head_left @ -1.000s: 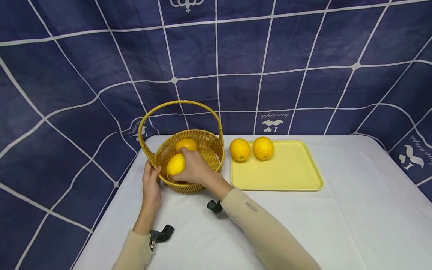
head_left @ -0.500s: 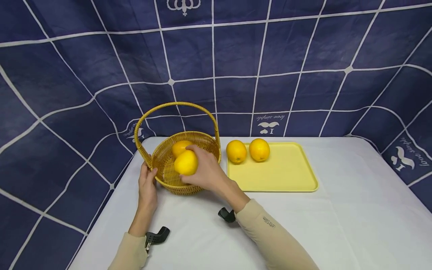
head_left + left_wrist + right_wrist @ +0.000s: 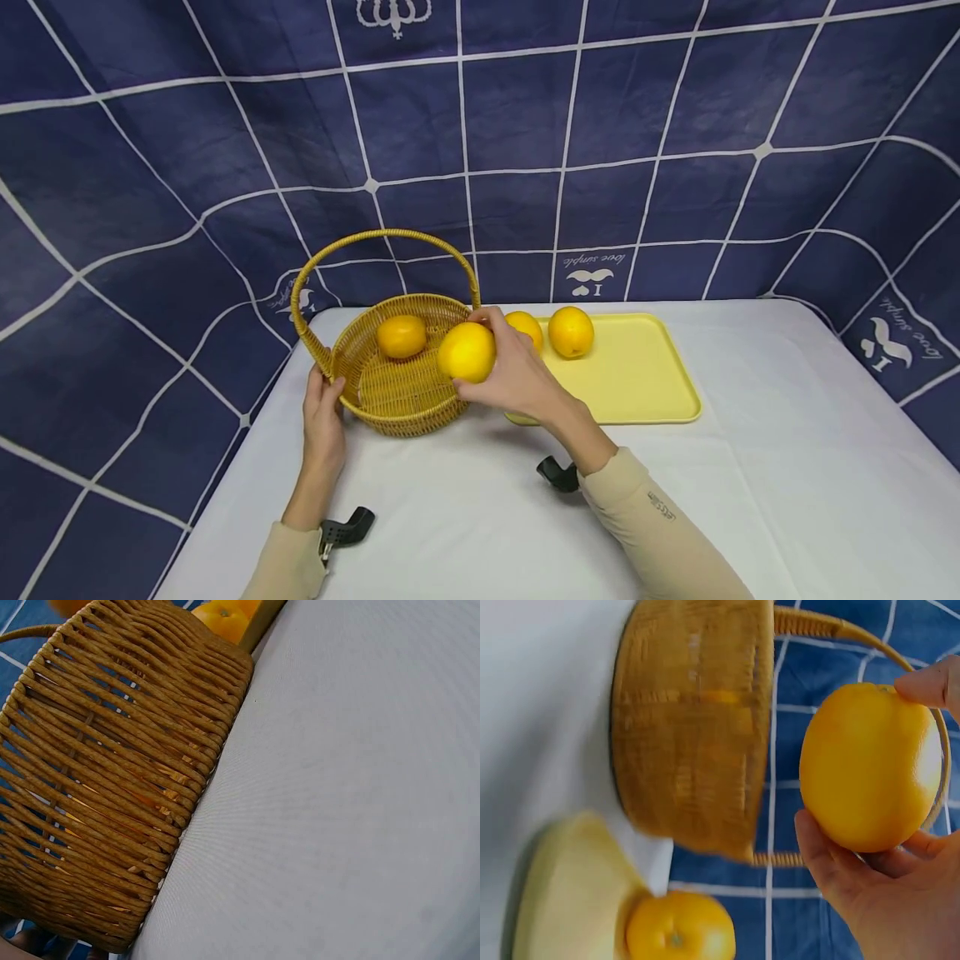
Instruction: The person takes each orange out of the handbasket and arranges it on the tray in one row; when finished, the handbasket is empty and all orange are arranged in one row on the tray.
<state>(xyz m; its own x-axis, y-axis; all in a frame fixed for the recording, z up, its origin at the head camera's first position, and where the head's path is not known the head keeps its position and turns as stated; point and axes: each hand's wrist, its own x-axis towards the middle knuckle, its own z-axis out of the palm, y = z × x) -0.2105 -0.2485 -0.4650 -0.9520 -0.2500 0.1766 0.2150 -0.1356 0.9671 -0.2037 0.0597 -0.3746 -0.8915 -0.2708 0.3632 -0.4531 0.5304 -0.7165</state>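
An orange (image 3: 467,353) is pinched between the thumb and fingers of my right hand (image 3: 517,367), held above the right rim of a wicker basket (image 3: 405,425). The right wrist view shows the same orange (image 3: 870,769) clear of the basket's side. My left hand (image 3: 324,421) grips the basket's left rim by the foot of its tall handle; its fingers are partly hidden. One more orange (image 3: 401,337) lies inside the basket, towards the back. Two oranges sit on the yellow tray: one (image 3: 572,332) in full view, the other (image 3: 527,327) partly behind my right hand.
The yellow tray (image 3: 637,383) lies right of the basket on a white-covered table (image 3: 787,467). A blue checked cloth (image 3: 540,125) hangs behind and along the sides. Black wrist mounts (image 3: 348,527) stick out from both forearms.
My right hand has lifted the orange from inside the basket and carried it rightwards to the basket's right rim. The left hand keeps its hold on the basket.
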